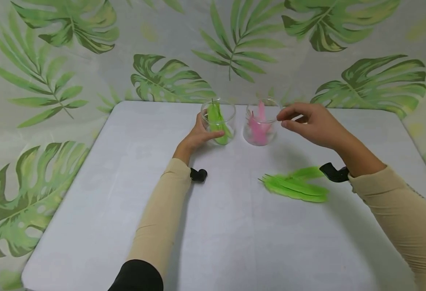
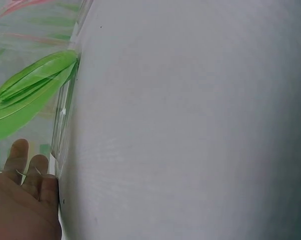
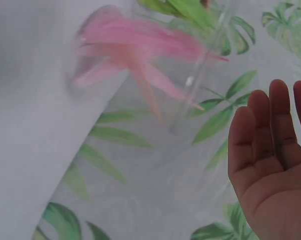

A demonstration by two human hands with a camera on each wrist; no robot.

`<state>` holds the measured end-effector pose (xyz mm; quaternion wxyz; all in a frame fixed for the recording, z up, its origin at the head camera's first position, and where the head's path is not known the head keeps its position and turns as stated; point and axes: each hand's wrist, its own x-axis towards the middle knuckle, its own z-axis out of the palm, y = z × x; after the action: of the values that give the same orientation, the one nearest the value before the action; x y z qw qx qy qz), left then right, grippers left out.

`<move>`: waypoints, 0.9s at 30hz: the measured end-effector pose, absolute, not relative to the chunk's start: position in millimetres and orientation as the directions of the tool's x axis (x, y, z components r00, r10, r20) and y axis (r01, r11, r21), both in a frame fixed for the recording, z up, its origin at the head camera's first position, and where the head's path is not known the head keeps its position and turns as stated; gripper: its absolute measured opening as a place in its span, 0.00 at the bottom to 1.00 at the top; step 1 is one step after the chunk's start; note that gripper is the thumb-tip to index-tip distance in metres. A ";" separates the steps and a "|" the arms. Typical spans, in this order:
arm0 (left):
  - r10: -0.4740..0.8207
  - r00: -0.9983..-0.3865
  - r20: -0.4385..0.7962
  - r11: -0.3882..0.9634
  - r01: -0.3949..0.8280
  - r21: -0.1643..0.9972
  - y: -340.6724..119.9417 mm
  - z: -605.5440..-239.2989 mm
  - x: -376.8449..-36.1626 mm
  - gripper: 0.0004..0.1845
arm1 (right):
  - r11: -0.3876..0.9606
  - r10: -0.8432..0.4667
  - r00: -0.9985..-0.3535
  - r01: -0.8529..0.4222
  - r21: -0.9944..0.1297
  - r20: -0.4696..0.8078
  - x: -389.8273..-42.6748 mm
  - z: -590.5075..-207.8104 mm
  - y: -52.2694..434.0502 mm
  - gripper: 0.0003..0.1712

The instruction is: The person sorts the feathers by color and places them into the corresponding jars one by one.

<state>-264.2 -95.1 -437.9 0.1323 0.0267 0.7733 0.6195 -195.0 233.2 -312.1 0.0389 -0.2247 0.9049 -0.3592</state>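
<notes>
At the back of the table, my left hand (image 1: 194,139) holds a clear glass cup (image 1: 231,123) from its left side, thumb across the front. Green feathers (image 1: 215,117) stand inside this cup; the left wrist view also shows these green feathers (image 2: 35,92) beside the fingers. A second glass cup (image 1: 248,138), just right of it, contains pink feathers (image 1: 259,131). My right hand (image 1: 314,125) is beside that cup's rim, fingers loosely bent. Seen from the right wrist, the right hand (image 3: 273,155) has nothing in its fingers, and a gap separates it from the pink feathers (image 3: 135,42).
Several loose green feathers (image 1: 294,185) lie in a pile on the white table (image 1: 89,194), in front of the cups and below the right forearm. Behind the table's back edge is a leaf-patterned cloth (image 1: 176,24).
</notes>
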 end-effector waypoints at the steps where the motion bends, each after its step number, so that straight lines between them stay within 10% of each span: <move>1: 0.207 -0.963 -0.171 0.231 -0.121 0.965 -95.2 -437.9 -263.9 0.58 | 0.651 -0.432 -0.899 -0.370 -0.662 0.078 -191.6 -315.5 238.2 0.13; 27: 0.213 -0.956 -0.202 0.245 -0.148 0.958 -97.3 -436.6 -263.1 0.60 | 0.677 -0.630 -0.776 -0.537 -0.504 -0.018 -161.3 -418.4 287.6 0.15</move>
<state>-263.1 -97.3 -436.6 0.1469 0.0209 0.7751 0.6142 -161.3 287.6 -418.4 0.0954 -0.3204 0.9106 -0.2430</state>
